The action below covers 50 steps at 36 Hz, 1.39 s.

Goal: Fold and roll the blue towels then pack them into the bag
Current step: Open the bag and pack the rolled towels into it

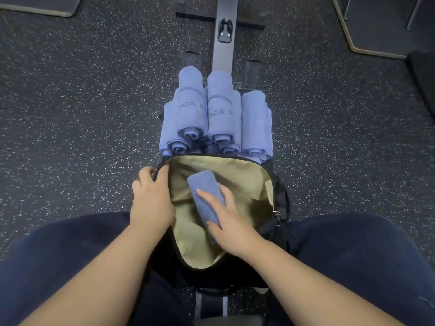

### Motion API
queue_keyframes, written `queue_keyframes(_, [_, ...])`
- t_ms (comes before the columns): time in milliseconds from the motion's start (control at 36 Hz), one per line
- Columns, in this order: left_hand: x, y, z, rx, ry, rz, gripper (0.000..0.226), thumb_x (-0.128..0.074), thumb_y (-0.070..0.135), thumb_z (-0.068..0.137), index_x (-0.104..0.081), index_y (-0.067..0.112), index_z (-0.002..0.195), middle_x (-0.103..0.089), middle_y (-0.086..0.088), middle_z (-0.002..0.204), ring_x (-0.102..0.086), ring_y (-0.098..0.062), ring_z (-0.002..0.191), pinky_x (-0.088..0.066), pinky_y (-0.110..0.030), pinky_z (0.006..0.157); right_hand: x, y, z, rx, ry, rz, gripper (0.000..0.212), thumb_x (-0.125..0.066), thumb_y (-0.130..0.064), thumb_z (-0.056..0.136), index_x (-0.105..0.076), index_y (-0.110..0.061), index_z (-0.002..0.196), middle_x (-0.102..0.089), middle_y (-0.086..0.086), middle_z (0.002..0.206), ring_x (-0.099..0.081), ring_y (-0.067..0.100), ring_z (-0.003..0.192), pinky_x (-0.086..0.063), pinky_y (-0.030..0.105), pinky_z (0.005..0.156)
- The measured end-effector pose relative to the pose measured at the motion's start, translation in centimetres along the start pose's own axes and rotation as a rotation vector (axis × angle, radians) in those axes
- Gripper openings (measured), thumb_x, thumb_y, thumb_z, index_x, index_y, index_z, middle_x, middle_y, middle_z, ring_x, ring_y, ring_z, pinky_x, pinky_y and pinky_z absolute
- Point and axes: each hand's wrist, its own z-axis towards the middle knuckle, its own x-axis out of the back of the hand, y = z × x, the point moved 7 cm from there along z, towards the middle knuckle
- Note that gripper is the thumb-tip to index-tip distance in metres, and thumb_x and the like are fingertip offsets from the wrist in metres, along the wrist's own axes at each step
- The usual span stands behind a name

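A black bag with a tan lining (249,184) lies open between my knees. My right hand (229,220) grips a rolled blue towel (204,187) and holds it inside the bag's mouth. My left hand (150,201) grips the bag's left rim, holding it open. Just beyond the bag lies a pile of several rolled blue towels (216,116), some with dark lettering, ends facing me.
The towels and bag rest on a narrow bench whose grey rail (223,31) runs away from me. Dark speckled rubber floor (82,102) lies on both sides. Dark mats (376,24) sit at the far corners. My legs in dark trousers (58,255) flank the bag.
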Motion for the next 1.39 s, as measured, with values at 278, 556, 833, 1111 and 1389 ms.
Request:
queue_keyframes(278, [-0.2, 0.4, 1.1, -0.104, -0.007, -0.138, 0.083, -0.045, -0.016, 0.071, -0.034, 0.016, 0.147, -0.031, -0.013, 0.141, -0.043, -0.039, 0.118, -0.037, -0.042, 0.101, -1.0, 2.7, 0.0, -0.148, -0.053, -0.039, 0.059, -0.046, -0.011, 0.091, -0.033, -0.04, 0.141, 0.008, 0.0, 0.154, -0.037, 0.039, 0.13, -0.034, 0.035, 0.108])
queue_keyframes(556, [2.1, 6.5, -2.8, -0.54, -0.066, -0.217, 0.085, -0.053, -0.017, 0.071, -0.029, 0.008, 0.149, -0.022, 0.0, 0.156, -0.012, 0.003, 0.137, 0.0, 0.004, 0.102, 2.8, 5.4, -1.3, -0.413, 0.274, -0.169, 0.07, -0.043, -0.003, 0.083, -0.031, -0.042, 0.14, 0.004, 0.004, 0.154, -0.044, 0.038, 0.114, -0.037, 0.039, 0.099])
queue_keyframes(833, [1.9, 0.4, -3.6, -0.385, -0.214, 0.073, 0.098, -0.071, 0.007, 0.075, -0.017, 0.039, 0.15, 0.018, 0.012, 0.158, -0.028, -0.024, 0.141, -0.038, -0.031, 0.107, 3.3, 5.1, -2.0, -0.474, 0.416, -0.099, 0.068, -0.043, -0.001, 0.084, -0.034, -0.04, 0.138, -0.002, 0.009, 0.152, -0.041, 0.038, 0.115, -0.037, 0.042, 0.098])
queue_keyframes(1111, [1.0, -0.6, -3.8, -0.323, -0.372, -0.007, 0.112, -0.064, 0.0, 0.074, 0.006, 0.048, 0.147, 0.02, 0.024, 0.153, -0.029, -0.017, 0.142, -0.041, -0.03, 0.102, -1.6, 2.5, 0.0, -0.36, 0.353, 0.219, 0.058, -0.041, -0.024, 0.085, -0.02, -0.054, 0.13, -0.001, -0.005, 0.138, -0.055, 0.046, 0.102, -0.045, 0.049, 0.096])
queue_keyframes(1389, [0.8, -0.8, -4.0, -0.323, -0.427, -0.183, 0.118, -0.063, -0.007, 0.073, 0.022, 0.061, 0.119, 0.015, 0.016, 0.158, -0.033, 0.0, 0.126, -0.038, -0.013, 0.09, -9.2, 0.2, -0.4, -0.333, -0.114, 0.224, 0.067, -0.05, -0.015, 0.093, -0.018, -0.037, 0.148, 0.01, 0.01, 0.154, -0.018, 0.034, 0.14, -0.022, 0.03, 0.114])
